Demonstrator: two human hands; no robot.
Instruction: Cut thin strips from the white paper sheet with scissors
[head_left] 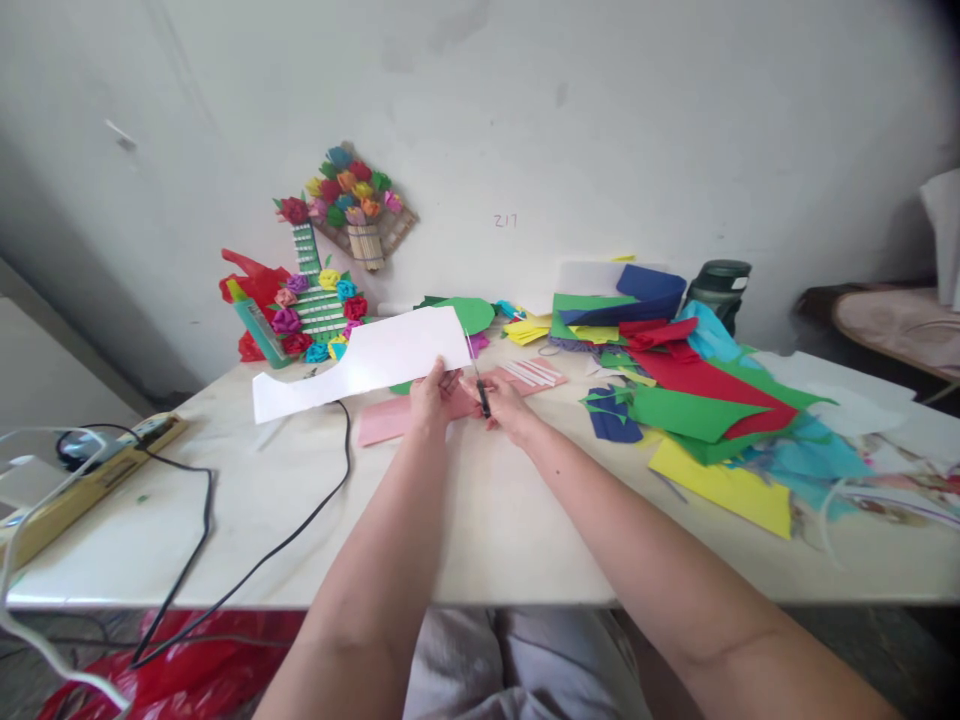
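Note:
My left hand [435,396] grips a large sheet of white paper [375,358] by its lower right part, holding it above the table. The sheet's lower left edge has a curved cut-out. In my right hand [506,402] is a pair of scissors [482,392], dark at the handles, with the blades pointing up at the sheet's right edge. Whether the blades touch the paper I cannot tell. Beneath my hands lies a pink paper strip [386,422], and several thin white strips [531,373] rest on its right part.
Paper flowers on a green striped stand [319,310] and a glue bottle [259,325] are at the back left. Coloured paper scraps [697,410] pile up on the right, near a dark bottle [720,290]. A black cable [281,545] and a power strip [97,480] lie left.

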